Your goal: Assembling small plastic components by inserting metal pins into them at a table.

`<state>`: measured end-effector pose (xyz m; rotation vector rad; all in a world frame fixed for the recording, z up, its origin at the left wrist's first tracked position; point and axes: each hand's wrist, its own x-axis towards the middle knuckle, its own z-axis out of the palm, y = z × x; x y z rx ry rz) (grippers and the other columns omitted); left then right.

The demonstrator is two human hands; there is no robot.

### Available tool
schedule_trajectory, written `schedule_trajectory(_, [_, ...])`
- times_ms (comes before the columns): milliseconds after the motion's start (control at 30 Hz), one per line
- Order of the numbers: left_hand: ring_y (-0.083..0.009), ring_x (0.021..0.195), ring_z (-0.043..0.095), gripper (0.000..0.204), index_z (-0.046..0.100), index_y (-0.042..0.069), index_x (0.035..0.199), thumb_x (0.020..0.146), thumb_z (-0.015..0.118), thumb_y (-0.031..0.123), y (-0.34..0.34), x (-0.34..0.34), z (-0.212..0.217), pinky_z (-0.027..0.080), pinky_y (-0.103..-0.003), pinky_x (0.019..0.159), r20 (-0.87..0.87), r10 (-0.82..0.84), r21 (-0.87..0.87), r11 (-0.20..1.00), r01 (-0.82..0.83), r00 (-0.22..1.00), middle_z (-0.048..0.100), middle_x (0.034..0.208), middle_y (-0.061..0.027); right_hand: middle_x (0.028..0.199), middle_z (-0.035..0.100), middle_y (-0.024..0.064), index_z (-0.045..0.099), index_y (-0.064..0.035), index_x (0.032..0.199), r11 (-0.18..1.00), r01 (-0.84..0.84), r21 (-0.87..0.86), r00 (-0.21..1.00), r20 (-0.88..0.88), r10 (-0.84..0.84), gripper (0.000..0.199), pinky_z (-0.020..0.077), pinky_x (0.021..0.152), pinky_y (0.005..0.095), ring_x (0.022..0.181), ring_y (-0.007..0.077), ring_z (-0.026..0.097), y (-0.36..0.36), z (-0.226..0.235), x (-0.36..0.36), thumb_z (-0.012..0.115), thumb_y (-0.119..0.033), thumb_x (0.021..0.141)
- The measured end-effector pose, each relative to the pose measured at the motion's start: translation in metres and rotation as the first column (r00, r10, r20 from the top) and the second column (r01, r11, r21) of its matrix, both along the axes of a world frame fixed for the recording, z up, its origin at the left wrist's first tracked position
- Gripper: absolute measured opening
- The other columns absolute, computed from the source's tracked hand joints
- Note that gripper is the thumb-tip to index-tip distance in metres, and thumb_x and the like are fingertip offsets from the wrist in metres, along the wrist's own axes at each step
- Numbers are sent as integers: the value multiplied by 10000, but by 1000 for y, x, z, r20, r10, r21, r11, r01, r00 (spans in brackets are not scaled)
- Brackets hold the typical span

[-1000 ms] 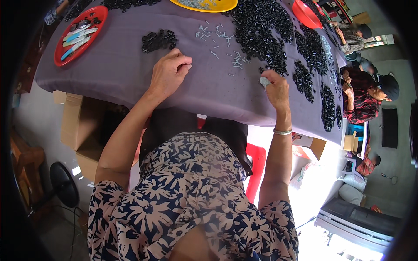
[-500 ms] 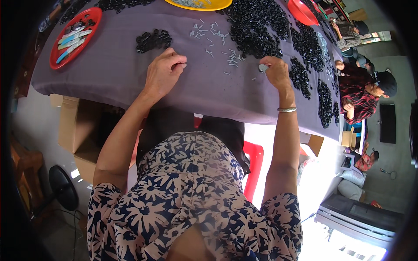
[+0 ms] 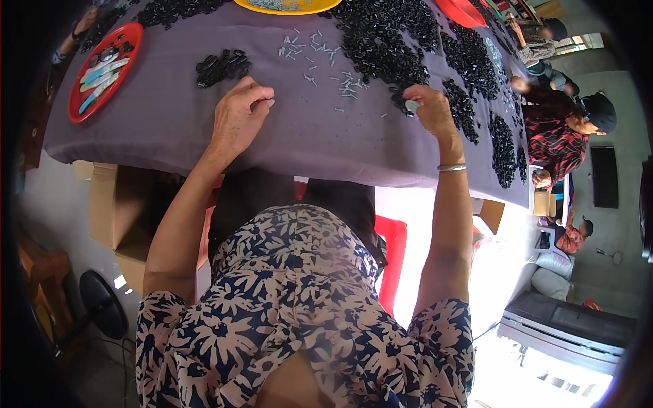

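My left hand (image 3: 239, 115) rests low over the purple cloth with its fingers curled into a pinch; whatever lies between them is hidden. Just beyond it is a small heap of black pieces (image 3: 222, 68), short and shiny. My right hand (image 3: 432, 112) is closed, and a small round grey disc (image 3: 411, 106) shows at its thumb and fingertips. Several black pieces (image 3: 400, 100) lie against those fingertips, at the near edge of a large black pile (image 3: 384, 51). Between my hands, farther off, thin grey pins (image 3: 350, 85) are scattered on the cloth.
A red tray (image 3: 129, 44) with knives stands at the left. At the far side are a yellow dish (image 3: 292, 7) of grey pins and a red bowl (image 3: 461, 12). More black piles (image 3: 503, 149) line the right side. Co-workers (image 3: 561, 136) sit beyond the table's right edge.
My right hand has come a little nearer to me relative to the pile, and black pieces now lie by its fingertips. The view has shifted slightly. My left hand stays in its pinch.
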<state>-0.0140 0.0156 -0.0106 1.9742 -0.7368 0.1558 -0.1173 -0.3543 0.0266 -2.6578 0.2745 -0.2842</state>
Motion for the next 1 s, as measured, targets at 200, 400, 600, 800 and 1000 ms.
schedule_trajectory(200, [-208, 712, 603, 112, 671, 58, 916, 806, 671, 37, 0, 0, -1, 467, -317, 663, 10, -6, -10, 1000, 7, 1000, 596, 836, -45, 924, 724, 83, 696, -61, 1010, 994, -67, 83, 995, 83, 60, 309, 528, 780, 301, 854, 175, 692, 17, 7, 5, 580, 100, 774])
schedule_trajectory(400, [-166, 686, 559, 119, 671, 41, 935, 818, 673, 21, 0, 1, 0, 448, -287, 643, 27, -12, -7, 1000, 12, 1000, 571, 815, -40, 863, 692, 0, 701, -36, 1008, 990, 65, 123, 974, 207, -90, 242, 482, 718, 228, 774, 65, 600, -17, 19, -9, 585, 75, 826])
schedule_trajectory(600, [-155, 653, 541, 108, 679, 45, 915, 811, 684, 16, 0, 3, -3, 440, -281, 621, 33, 4, -98, 995, -1, 999, 554, 779, -38, 863, 706, 38, 707, -40, 1007, 997, -5, 82, 994, 107, -4, 238, 494, 705, 252, 769, 102, 625, 5, 29, -20, 607, 57, 814])
schedule_trajectory(800, [-127, 653, 537, 107, 681, 25, 910, 808, 687, -5, -2, 1, -1, 438, -265, 608, 37, 20, -164, 986, -14, 999, 550, 767, -31, 849, 712, 127, 718, -56, 954, 996, 63, -61, 996, -55, -67, 191, 517, 712, 318, 768, 229, 678, 25, 12, -2, 634, -18, 787])
schedule_trajectory(1000, [-143, 651, 553, 111, 683, 34, 908, 803, 687, -3, -1, 2, -1, 449, -272, 605, 48, 10, -150, 989, -3, 999, 557, 768, -39, 803, 706, 109, 721, -43, 898, 987, 153, -45, 960, -232, -159, 140, 514, 702, 325, 733, 202, 665, 28, 12, 15, 703, -108, 776])
